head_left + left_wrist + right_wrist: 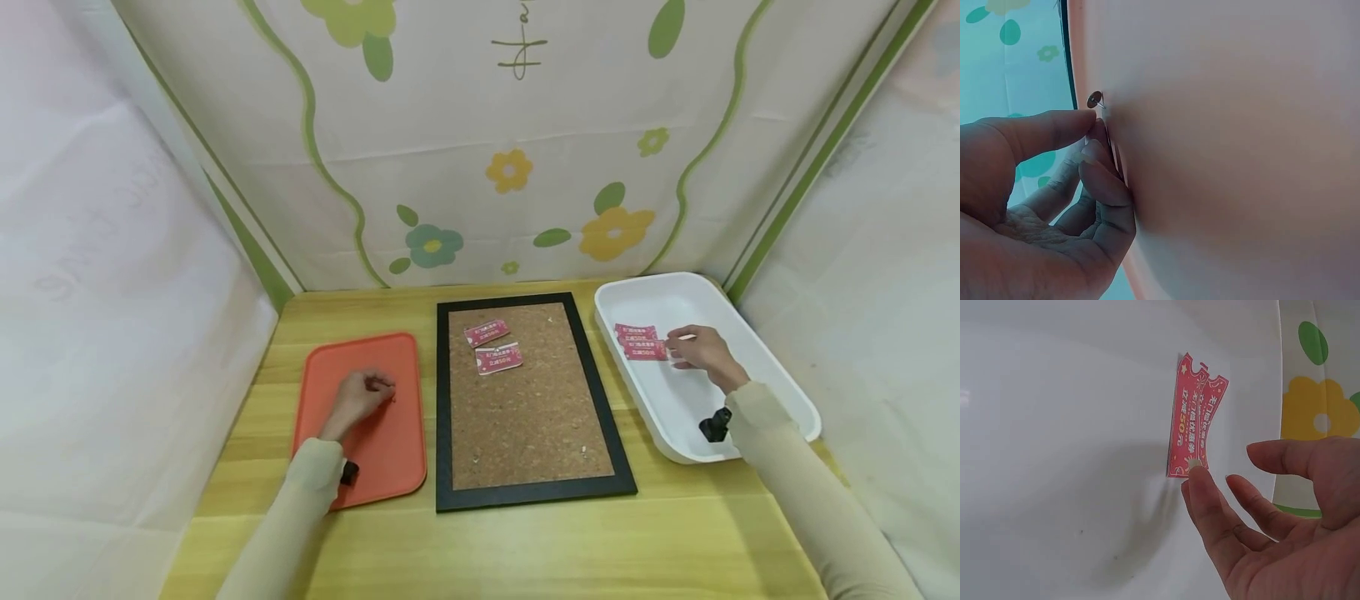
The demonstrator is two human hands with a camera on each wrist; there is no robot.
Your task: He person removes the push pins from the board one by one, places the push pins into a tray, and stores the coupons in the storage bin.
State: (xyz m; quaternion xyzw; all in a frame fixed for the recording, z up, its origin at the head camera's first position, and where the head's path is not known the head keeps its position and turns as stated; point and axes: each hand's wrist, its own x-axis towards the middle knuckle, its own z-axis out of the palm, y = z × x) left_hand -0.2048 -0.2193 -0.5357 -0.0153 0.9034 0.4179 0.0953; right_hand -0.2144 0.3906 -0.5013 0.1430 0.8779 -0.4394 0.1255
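Note:
My left hand (362,398) is over the red tray (401,479). Its fingers are bent, with the tips close together against the tray's surface. Just beyond those fingertips lies a metal thumbtack (1094,99); whether another sits between them is hidden. Inside the white bin (667,425), two pink coupons (637,342) with white lettering overlap. One fingertip of my right hand (701,350) touches the end of the coupons (1188,425), while the thumb stays apart from them.
Between tray and bin lies a black-framed cork board (525,425). Two similar coupons (498,358) are on its upper left part, and small shiny bits (584,450) dot the cork. Everything stands on a wooden table (480,550), with a flowered cloth (555,192) behind.

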